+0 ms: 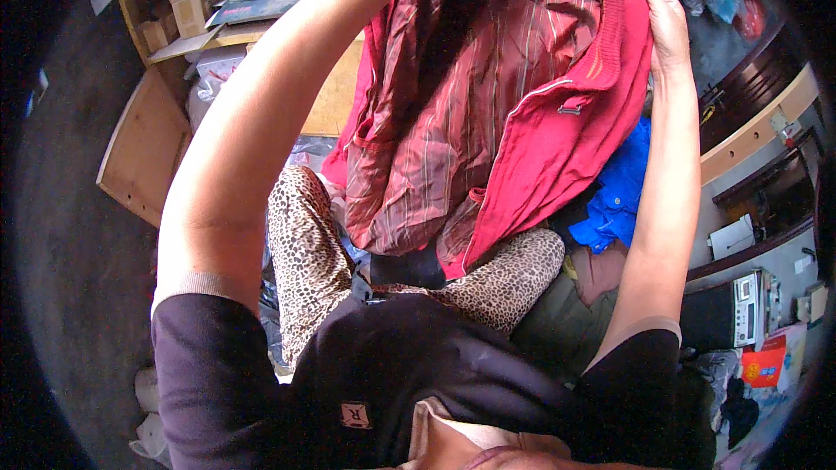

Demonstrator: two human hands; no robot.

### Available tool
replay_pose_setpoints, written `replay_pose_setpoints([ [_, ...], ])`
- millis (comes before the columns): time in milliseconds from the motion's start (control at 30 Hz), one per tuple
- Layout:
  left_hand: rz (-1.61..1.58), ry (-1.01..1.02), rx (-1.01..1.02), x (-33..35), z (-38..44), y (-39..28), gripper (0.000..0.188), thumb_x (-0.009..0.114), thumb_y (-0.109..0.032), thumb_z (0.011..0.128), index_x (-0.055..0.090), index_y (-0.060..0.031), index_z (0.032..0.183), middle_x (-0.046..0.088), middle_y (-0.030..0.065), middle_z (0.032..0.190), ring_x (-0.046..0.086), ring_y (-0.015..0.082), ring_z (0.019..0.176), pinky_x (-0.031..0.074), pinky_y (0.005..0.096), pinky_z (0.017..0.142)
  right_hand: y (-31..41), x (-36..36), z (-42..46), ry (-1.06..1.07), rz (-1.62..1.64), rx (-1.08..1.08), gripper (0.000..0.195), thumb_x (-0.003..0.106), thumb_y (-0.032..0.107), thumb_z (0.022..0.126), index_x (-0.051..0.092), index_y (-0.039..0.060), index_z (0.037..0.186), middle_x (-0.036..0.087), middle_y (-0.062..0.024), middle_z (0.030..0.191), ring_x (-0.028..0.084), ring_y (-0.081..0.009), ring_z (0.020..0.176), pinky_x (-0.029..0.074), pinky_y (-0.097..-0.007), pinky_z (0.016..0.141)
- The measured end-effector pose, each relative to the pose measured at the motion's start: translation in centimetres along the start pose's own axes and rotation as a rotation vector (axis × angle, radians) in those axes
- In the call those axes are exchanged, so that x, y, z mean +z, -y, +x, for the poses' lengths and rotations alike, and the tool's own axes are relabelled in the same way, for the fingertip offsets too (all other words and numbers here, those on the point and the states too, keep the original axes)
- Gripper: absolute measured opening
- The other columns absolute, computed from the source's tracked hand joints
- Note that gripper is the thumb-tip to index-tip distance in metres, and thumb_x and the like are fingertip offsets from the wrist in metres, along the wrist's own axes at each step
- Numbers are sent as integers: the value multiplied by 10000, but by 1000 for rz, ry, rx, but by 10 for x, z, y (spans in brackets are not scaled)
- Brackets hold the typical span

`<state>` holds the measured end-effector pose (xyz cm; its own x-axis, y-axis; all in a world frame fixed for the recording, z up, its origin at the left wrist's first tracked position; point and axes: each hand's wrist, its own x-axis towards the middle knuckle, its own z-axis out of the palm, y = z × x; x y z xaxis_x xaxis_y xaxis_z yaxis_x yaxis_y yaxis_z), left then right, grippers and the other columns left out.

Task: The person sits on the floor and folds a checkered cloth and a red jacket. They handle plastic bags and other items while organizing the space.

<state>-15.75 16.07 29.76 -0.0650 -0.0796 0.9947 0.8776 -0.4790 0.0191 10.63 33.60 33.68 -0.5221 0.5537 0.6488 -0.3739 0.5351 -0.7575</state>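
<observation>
A red zip jacket (562, 163) with a striped, shiny reddish lining hangs spread in front of me, lining side towards me. My right hand (663, 19) grips its upper right edge beside the ribbed collar, fingers along the outer cloth. At the top edge of the picture my left arm reaches over the jacket; only the wrist area shows and the fingers are cut off. The jacket's lower end hangs between my knees, over leopard-print trousers (307, 228).
Blue cloth (614, 196) lies right of the jacket, near dark green fabric (562, 320). A wooden shelf (241, 32) with boxes and packs stands at upper left, a wooden board (144, 143) below it. A curved-looking wooden rail (751, 137) and a dark appliance (715, 313) are at right.
</observation>
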Motion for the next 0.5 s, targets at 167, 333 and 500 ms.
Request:
replay_pose_setpoints([
  [167,344,222,-83,-8,4,-4,173,637,-197,818,651,-24,816,616,177,857,570,393,813,459,451,788,-6,-7,4,79,35,44,269,565,142,943,594,10,1176,641,-84,1149,618,-151,1039,492,-291,919],
  [333,564,235,-66,-14,13,-11,162,591,-202,840,605,-44,870,630,197,820,578,402,802,469,476,746,11,53,-28,27,-24,85,176,535,134,877,653,22,946,679,-68,863,641,-171,801,521,-311,784],
  [500,279,151,-141,2,18,-3,183,555,-157,851,579,-7,954,620,253,887,585,441,893,461,489,781,-37,1,-10,181,-231,188,274,575,226,945,620,65,1162,655,-17,1095,614,-111,990,470,-265,897],
])
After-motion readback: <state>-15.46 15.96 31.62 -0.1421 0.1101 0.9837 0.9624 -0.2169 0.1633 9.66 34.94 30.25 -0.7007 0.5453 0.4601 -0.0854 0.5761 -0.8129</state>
